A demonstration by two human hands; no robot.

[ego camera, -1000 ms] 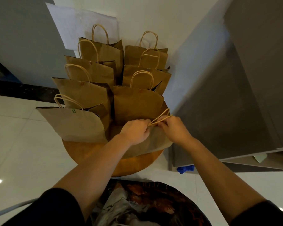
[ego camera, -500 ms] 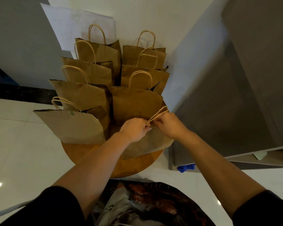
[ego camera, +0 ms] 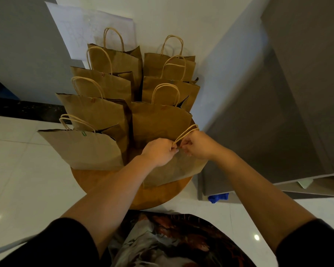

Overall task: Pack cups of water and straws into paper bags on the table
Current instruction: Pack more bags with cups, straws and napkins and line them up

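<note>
Several brown paper bags with twisted paper handles stand in two rows on a round wooden table [ego camera: 96, 182]. The nearest right bag [ego camera: 174, 170] leans toward me at the table's front. My left hand [ego camera: 159, 154] pinches the top edge of this bag at its middle. My right hand [ego camera: 198, 144] grips the same top edge right beside it, with the bag's handle [ego camera: 185, 134] sticking up between the two hands. The nearest left bag [ego camera: 81, 149] stands upright with a green clip at its top. No cups or straws show.
A white wall with a taped paper sheet [ego camera: 91, 29] is behind the bags. A grey cabinet [ego camera: 258, 122] stands close to the table's right side, with a blue cloth [ego camera: 218, 197] at its base. White tiled floor surrounds the table.
My two hands have come closer together on the bag's top edge, closing its mouth. The handle now rises between them. The other bags have not moved.
</note>
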